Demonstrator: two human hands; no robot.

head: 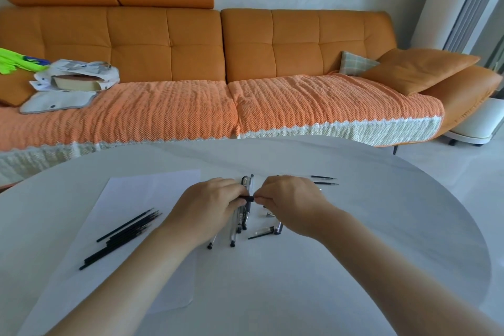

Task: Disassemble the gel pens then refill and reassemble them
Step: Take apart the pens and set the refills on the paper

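The pen (pixel 248 198) I'm working on sits between my two hands, just above the table (pixel 354 254), with only a short black stretch showing between my fingertips. My left hand (pixel 215 206) is curled round one end and my right hand (pixel 290 199) pinches the other, so both are gripping it. I take this to be a twist at the joint, either unscrewing the barrel or screwing it back on; I can't tell which. The next move calls for one hand held steady while the other turns, then a pull straight along the pen so no small part springs away.

Right beneath my hands lie the other pens (pixel 240 219), roughly side by side. Just right of them are loose parts (pixel 268 230), a clear barrel piece among them, so I judge the disassembly partly done. A bundle of refills (pixel 124 236) rests on the paper (pixel 152 185) to my left. Two more refills (pixel 324 180) lie beyond my right hand.
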